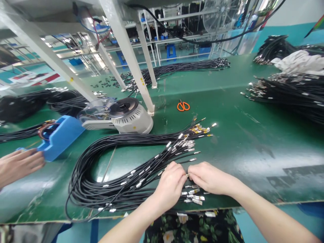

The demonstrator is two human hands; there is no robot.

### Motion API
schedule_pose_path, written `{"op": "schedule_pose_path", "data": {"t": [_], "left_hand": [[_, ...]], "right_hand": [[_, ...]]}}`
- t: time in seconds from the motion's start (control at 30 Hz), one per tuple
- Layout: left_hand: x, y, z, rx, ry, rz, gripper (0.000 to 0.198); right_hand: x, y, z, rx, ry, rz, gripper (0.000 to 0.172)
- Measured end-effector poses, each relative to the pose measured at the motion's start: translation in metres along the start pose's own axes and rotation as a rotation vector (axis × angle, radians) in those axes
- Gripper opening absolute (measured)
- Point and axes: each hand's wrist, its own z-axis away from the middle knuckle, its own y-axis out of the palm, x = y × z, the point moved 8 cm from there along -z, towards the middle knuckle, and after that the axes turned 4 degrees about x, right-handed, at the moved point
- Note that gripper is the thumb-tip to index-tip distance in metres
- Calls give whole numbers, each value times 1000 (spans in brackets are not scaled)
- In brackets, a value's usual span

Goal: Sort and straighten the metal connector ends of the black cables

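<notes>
Both of my hands meet at the front of the green table, over a looped bundle of black cables (108,139). My left hand (170,184) is closed, its thumb and fingers pinching a cable end (187,174). Just to the right, my right hand (209,177) pinches the tip of that same end. Fingers cover most of the piece, so its fitting is hard to make out. Around the hands lie more cable ends with white labels and metal or yellowish tips, some above and some below them.
Orange-handled scissors (183,106) lie behind the bundle. A grey round machine (131,116) and a blue tape dispenser (63,136) stand to the left, where another person's hand (21,165) reaches in. More black cables (291,94) are heaped at right. White posts (129,55) rise from the table.
</notes>
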Motion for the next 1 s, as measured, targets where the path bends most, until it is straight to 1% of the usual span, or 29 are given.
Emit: {"op": "schedule_pose_path", "data": {"t": [0.17, 0.3, 0.4, 0.5, 0.57, 0.6, 0.67, 0.77, 0.83, 0.9, 1.0], "left_hand": [[2, 2, 0, 33, -19, 1, 25], [2, 0, 0, 30, -12, 40, 26], [0, -1, -2, 26, 0, 66, 26], [-2, -10, -2, 10, 23, 123, 26], [-1, -25, 1, -31, 27, 194, 22], [2, -36, 4, -64, 17, 243, 19], [15, -63, 16, -181, -29, 379, 15], [45, -108, 45, -438, -93, 633, 12], [66, -134, 68, -616, -120, 770, 9], [86, -152, 89, -777, -163, 886, 11], [108, -166, 115, -959, -257, 1019, 16]], "right_hand": [[0, 2, 0, 0, 21, 55, 24], [-2, 3, 0, -4, 17, -13, 26], [-3, 2, 0, -11, 3, -105, 27], [-6, -2, 2, -19, -17, -262, 27], [-9, -4, 6, -26, -17, -346, 26], [-11, -6, 9, -33, -11, -354, 24], [-13, -7, 16, -44, 7, -298, 19], [-12, -4, 26, -22, 36, -146, 11], [-11, 0, 30, -8, 61, -62, 11], [-10, 2, 30, -17, 83, 10, 11], [-9, 4, 28, -41, 97, 78, 13]]}}
